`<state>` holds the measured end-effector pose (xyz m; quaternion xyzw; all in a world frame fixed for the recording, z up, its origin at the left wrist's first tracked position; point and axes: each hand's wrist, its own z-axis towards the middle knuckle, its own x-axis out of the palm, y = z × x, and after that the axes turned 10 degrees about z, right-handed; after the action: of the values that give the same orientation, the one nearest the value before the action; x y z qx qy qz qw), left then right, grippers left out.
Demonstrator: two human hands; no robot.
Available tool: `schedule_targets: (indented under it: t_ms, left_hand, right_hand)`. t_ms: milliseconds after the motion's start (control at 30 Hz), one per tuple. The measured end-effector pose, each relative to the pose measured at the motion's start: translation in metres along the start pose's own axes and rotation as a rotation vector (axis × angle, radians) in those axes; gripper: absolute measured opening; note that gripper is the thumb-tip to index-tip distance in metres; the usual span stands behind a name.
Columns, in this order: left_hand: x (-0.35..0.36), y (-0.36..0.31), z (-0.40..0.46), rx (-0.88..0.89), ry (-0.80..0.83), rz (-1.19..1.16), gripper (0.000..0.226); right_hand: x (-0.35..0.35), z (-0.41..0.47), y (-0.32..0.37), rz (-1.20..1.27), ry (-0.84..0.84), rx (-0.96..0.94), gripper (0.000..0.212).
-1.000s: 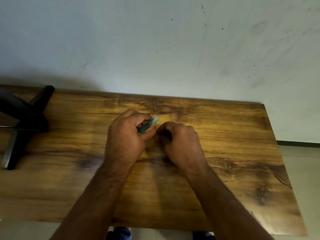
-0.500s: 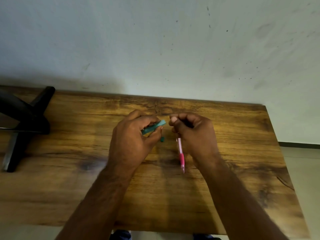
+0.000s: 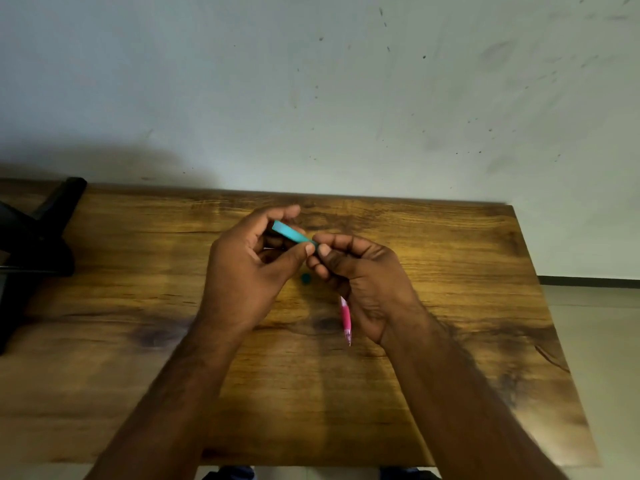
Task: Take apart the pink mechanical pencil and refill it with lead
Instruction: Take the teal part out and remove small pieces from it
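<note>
My left hand [image 3: 242,271] holds a teal lead case [image 3: 291,232] above the middle of the wooden table [image 3: 138,375], tilted down to the right. My right hand [image 3: 360,271] pinches the case's lower right end with thumb and forefinger. The pink mechanical pencil [image 3: 345,318] hangs from the palm of the same right hand, tip pointing toward me; its upper part is hidden by the hand. A small teal cap [image 3: 305,278] lies on the table between my hands.
A black stand [image 3: 38,251] sits at the table's left end. A pale wall rises behind the far edge. The table's right edge runs beside a light floor [image 3: 595,341].
My hands have risen from the table and turned palms inward. The right hand, holding the pink pencil, has moved to the end of the teal case. A teal cap now lies on the table.
</note>
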<state>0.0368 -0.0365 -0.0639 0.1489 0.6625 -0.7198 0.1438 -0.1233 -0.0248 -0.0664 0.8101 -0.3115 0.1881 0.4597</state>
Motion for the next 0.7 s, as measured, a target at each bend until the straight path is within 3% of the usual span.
schedule_targets:
  t_ms: [267,700]
  left_hand:
    - [0.004,-0.0022,0.0021,-0.026,-0.017,-0.122,0.05]
    - [-0.0008,0.0016,0.0027,-0.016,-0.028,-0.083,0.048]
  right_hand:
    - [-0.0011,0.0015,0.0003,-0.009,0.017,0.005,0.02]
    - [-0.0005,0.0027,0.0024,-0.086,0.001,-0.016,0.022]
